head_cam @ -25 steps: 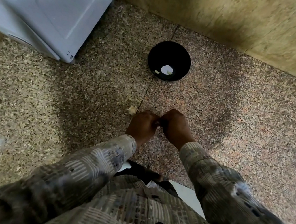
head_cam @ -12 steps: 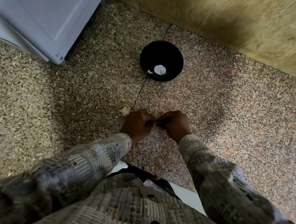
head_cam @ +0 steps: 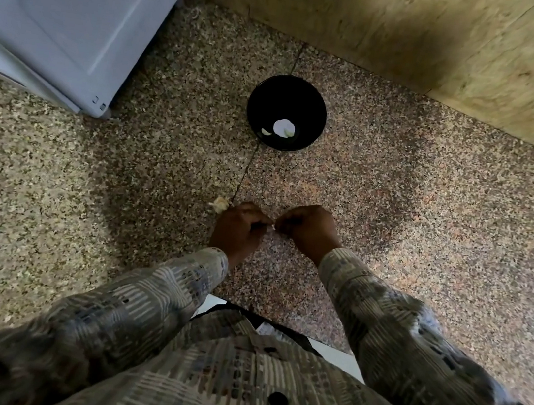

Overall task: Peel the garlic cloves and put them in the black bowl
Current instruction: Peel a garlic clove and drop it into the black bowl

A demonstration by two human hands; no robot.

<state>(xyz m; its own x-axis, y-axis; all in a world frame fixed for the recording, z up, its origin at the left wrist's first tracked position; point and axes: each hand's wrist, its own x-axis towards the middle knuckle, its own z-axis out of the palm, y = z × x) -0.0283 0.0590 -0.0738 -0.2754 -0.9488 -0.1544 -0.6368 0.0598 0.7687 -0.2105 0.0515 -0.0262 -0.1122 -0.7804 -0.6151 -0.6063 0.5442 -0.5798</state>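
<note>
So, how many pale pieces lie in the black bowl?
2: a big round piece near the middle of the black bowl, a small sliver left of it. Others may hide beneath.

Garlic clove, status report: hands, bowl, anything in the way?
Left hand, right hand both pinching garlic clove. Black bowl holds peeled pieces. Nothing between hands and bowl.

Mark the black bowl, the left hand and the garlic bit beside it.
black bowl (head_cam: 288, 96): head view, bare inner wall.
left hand (head_cam: 237, 231): head view, back of hand, pinching garlic clove (head_cam: 272, 226).
garlic bit (head_cam: 220, 204): head view, its middle.
</note>
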